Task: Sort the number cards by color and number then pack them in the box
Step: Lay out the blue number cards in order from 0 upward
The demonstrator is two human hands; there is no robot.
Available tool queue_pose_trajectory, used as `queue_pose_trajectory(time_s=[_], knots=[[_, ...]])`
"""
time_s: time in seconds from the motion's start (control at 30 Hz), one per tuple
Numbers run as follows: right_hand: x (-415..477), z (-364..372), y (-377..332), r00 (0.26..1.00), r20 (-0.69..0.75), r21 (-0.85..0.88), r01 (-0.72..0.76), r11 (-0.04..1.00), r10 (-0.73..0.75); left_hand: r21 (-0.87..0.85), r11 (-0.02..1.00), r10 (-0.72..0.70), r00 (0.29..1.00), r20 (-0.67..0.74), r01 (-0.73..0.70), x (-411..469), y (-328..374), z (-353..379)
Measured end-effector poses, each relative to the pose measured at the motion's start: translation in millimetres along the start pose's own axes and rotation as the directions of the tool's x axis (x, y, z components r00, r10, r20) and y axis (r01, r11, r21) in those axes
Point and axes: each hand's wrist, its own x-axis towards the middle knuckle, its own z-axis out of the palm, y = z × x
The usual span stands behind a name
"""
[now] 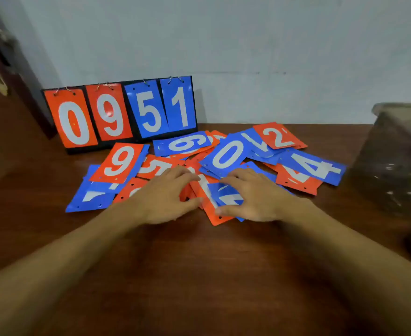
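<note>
A loose heap of red and blue number cards covers the middle of the wooden table: a red 9 (120,163), a blue 6 (182,143), a blue 0 (227,155), a red 2 (279,136), a blue 4 (313,166). My left hand (165,197) rests on the heap's near side, thumb and fingers at the edge of a red card (208,204). My right hand (253,197) lies over a small blue card (226,195) on that red card, thumb pressing at its near edge. The clear plastic box (393,156) stands at the right.
A black flip scoreboard (119,112) showing red 0, red 9, blue 5, blue 1 stands against the pale wall behind the heap. Bare table (199,263) lies in front of my hands. A dark door frame (10,69) is at the far left.
</note>
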Motion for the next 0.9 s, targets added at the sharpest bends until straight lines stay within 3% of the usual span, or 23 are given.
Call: queue_pose_trajectory(time_s=[0.13,0.27,0.37,0.5,0.53,0.57,0.63,0.67,0.7,0.77,0.9], knots=[[-10.8,5.4,-5.6,1.0,0.02,-0.1,-0.007,0.995,0.009,0.065,0.998,0.02,0.995,0.097,-0.027,-6.8,-0.7,17.8],[-25.3,0.5,-24.6,0.999,-0.016,-0.189,0.034,0.981,-0.038,-0.023,1.0,-0.007,1.0,0.024,0.007,-11.6,5.7,20.3],[-35.5,-5.4,-33.1,0.998,-0.051,-0.357,0.025,0.934,-0.047,-0.101,0.994,-0.049,0.994,-0.095,0.039,-19.8,18.4,19.2],[-50.2,-13.2,-29.9,0.964,-0.259,-0.418,-0.049,0.907,-0.067,-0.325,0.941,-0.171,0.959,-0.225,0.091,-31.4,43.9,21.9],[-55.5,-12.9,-28.2,0.939,-0.333,-0.38,-0.053,0.924,-0.083,-0.435,0.891,-0.246,0.944,-0.221,0.13,-32.6,51.4,21.2],[-61.3,-10.3,-27.3,0.9,-0.416,-0.34,-0.024,0.94,-0.127,-0.602,0.777,-0.346,0.924,-0.164,0.184,-33.4,59.6,18.5],[-74.1,-2.1,-28.9,0.82,-0.525,-0.272,0.095,0.958,-0.23,-0.891,0.334,-0.451,0.882,0.135,0.307,-34.5,73.3,9.3],[-80.3,4.2,-30.0,0.793,-0.54,-0.256,0.165,0.953,-0.282,-0.924,0.163,-0.411,0.875,0.255,0.345,-37.4,78.3,6.5],[-85.9,11.2,-31.0,0.784,-0.524,-0.256,0.227,0.94,-0.332,-0.93,0.082,-0.365,0.879,0.306,0.358,-40.7,82.0,6.0],[-96.5,23.4,-33.8,0.803,-0.458,-0.229,0.308,0.923,-0.381,-0.939,0.077,-0.38,0.881,0.284,0.335,-46.3,84.7,10.8],[-112.5,30.6,-37.8,0.864,-0.435,-0.007,0.277,0.961,-0.252,-0.894,0.267,-0.453,0.866,0.214,0.361,-58.3,74.0,19.0]])
